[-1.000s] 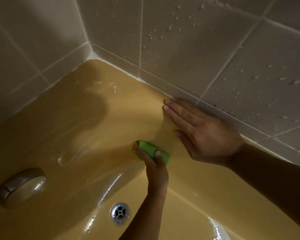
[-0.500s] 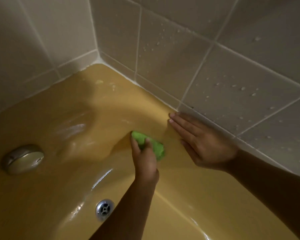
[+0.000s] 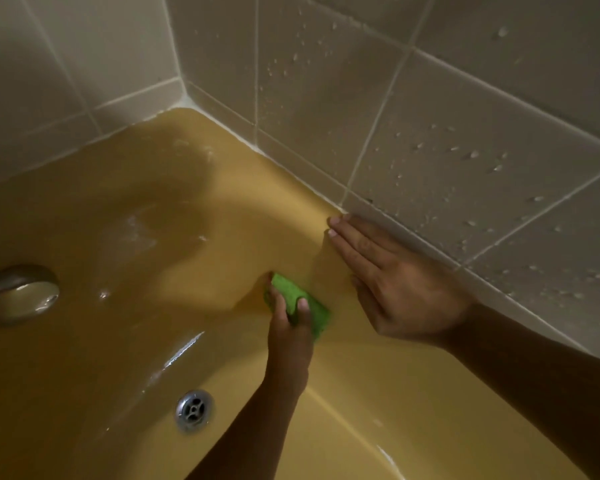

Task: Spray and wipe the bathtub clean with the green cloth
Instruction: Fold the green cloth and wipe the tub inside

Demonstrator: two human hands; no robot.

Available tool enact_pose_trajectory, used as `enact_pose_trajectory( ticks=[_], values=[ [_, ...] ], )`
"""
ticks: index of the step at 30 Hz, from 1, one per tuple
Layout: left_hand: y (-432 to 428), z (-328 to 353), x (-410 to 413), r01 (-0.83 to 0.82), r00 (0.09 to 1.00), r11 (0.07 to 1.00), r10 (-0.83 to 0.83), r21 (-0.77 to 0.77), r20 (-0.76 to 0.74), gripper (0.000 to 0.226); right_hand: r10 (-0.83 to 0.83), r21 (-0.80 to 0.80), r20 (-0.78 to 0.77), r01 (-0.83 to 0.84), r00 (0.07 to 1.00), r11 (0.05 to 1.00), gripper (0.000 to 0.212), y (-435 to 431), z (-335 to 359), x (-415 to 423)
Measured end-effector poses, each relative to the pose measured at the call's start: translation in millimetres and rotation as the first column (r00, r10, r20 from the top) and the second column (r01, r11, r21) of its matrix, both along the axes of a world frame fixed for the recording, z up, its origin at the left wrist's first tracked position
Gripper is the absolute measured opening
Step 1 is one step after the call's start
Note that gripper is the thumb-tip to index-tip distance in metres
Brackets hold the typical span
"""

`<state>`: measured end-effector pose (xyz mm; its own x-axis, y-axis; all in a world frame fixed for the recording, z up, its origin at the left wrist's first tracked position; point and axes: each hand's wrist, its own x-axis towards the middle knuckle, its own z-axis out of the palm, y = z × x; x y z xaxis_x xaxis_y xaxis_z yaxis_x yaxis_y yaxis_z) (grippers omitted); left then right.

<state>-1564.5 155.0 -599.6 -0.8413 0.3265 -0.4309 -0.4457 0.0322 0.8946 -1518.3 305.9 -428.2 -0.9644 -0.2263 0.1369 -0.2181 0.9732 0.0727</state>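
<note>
The green cloth (image 3: 289, 289), bright and bunched into a small wad, is pressed against the yellow inner wall of the bathtub (image 3: 118, 358), the grip of the left hand (image 3: 290, 336) closed round it. The right hand (image 3: 395, 289) is laid flat, fingers straight, on the rim.

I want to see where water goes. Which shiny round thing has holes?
The drain on the bathtub floor; the domed overflow cover at left is smooth.

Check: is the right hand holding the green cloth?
No, the right hand lies flat on the bathtub rim, while the left hand grips the green cloth.
</note>
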Motion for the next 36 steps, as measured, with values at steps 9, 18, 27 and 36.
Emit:
enact_pose_trajectory(
  ticks=[9, 18, 27, 36],
  values=[
    [4, -77, 3, 0.037, 0.99, 0.946, 0.008, -0.321, 0.138, 0.074, 0.0, 0.026, -0.054, 0.002, 0.999, 1.0, 0.072, 0, -3, 0],
    [10, 41, 21, -0.144, 0.985, 0.965, 0.16, 0.219, -0.058, 0.074, -0.029, 0.025, -0.111, 0.032, 0.993, 0.999, 0.071, 0, 1, 28],
    [16, 72, 34, 0.031, 0.952, 0.998, -0.046, -0.052, -0.304, 0.07, -0.017, 0.06, -0.066, 0.021, 0.998, 0.998, 0.078, 14, -3, 64],
    [10, -33, 48, 0.158, 0.978, 0.928, -0.195, -0.338, -0.077, 0.071, 0.002, 0.164, -0.075, 0.01, 0.997, 0.986, 0.077, 15, -3, 63]
  ],
)
